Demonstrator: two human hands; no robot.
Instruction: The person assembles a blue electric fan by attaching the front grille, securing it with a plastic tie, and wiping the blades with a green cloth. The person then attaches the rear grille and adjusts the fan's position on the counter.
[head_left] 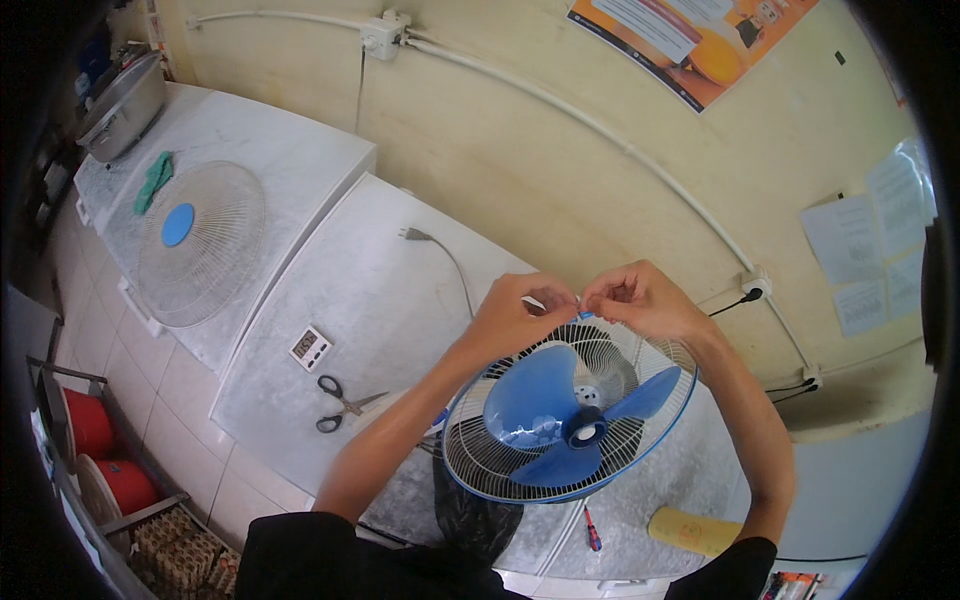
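Note:
A fan (535, 395) with blue blades stands in front of me, its front grille off and its rear wire grille showing behind the blades. At the top of its blue-edged rim, my left hand (528, 308) and my right hand (638, 300) meet with pinched fingertips. Between them a small blue piece (585, 315) shows at the rim; the fingers hide most of it. Left of the fan, a pair of scissors (345, 405) lies with its blades toward my left forearm. A red and blue screwdriver (592, 530) rests below the fan.
The round front grille (210, 240) and a green cloth (154, 183) lie on the left white chest, near a metal basin (125, 105). A timer (310, 348), a plug with cord (415, 235), a black bag (470, 510) and a yellow cylinder (690, 530) surround the fan.

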